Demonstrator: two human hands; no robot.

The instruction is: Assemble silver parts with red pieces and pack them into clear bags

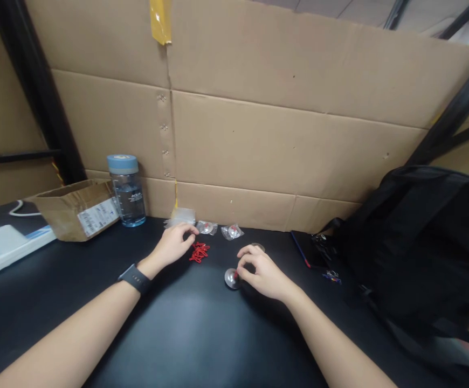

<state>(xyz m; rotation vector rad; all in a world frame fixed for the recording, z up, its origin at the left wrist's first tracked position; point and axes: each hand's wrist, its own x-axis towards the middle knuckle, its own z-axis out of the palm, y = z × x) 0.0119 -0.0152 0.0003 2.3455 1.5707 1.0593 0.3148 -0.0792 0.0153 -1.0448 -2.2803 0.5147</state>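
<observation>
Your left hand (174, 242) curls, fingertips pinching the red cord (199, 251); your right hand (259, 272) grips the metal disc (232, 278).

On the table (186, 323), a water bottle (126, 189) stands at the back left against the cardboard wall (283, 140), with an open box (76, 209) just to its left. Small plastic bags (207, 227) lie along the wall's foot, cords (199, 251) before them, beside the left hand (173, 243). The right hand (261, 272) touches a metal disc (232, 278). A backpack (420, 237) sits far right.
</observation>
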